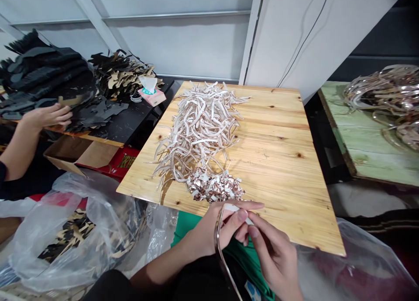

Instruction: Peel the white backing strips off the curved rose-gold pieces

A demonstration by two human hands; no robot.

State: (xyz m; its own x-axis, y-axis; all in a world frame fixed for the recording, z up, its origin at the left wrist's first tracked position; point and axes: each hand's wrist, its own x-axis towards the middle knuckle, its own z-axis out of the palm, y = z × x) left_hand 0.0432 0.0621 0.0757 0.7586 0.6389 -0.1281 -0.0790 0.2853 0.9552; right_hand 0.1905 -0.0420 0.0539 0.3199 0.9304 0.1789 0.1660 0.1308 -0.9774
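My left hand [216, 227] is closed on a shiny rose-gold strip [218, 240] with a white backing, thumb pressed on its white end. The strip curves over that hand and hangs down toward my lap. Close beside it, my right hand [273, 244] pinches the white tip of the same strip between thumb and fingers. Just beyond my hands lies a heap of small rose-gold and white scraps [214, 185]. Behind that heap spreads a large tangle of cut white and rose-gold strips [203, 122] on the wooden table [271, 148].
At left, another person's hand [49, 116] holds a tan piece over a black table [131, 122] with dark cut pieces and a tissue pack [152, 94]. A plastic bag of scraps [75, 235] stands below. Bundled strips [386, 91] lie on a green table [376, 148] at right.
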